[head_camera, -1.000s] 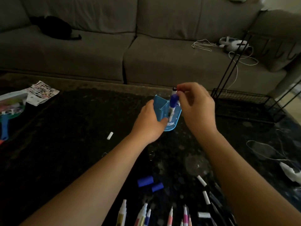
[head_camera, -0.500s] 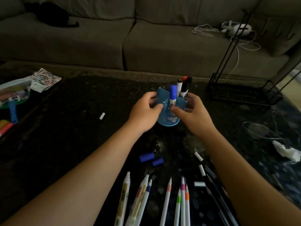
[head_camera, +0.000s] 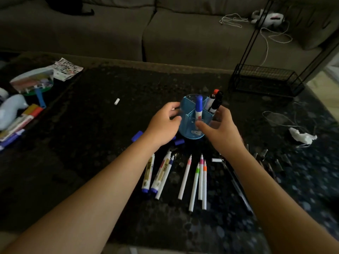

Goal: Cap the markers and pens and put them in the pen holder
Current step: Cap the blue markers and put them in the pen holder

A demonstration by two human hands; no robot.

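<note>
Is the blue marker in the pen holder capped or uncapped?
Capped. The blue marker stands upright in the pen holder with a rounded blue cap on its top end; no tip is showing.

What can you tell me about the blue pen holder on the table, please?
The pen holder is a round, translucent blue plastic cup, split by inner walls into compartments. It stands upright on the dark table. A blue-capped marker stands in one compartment; red-capped and black-capped markers lean in another. The left hand and right hand flank it, fingers at its sides.
</note>
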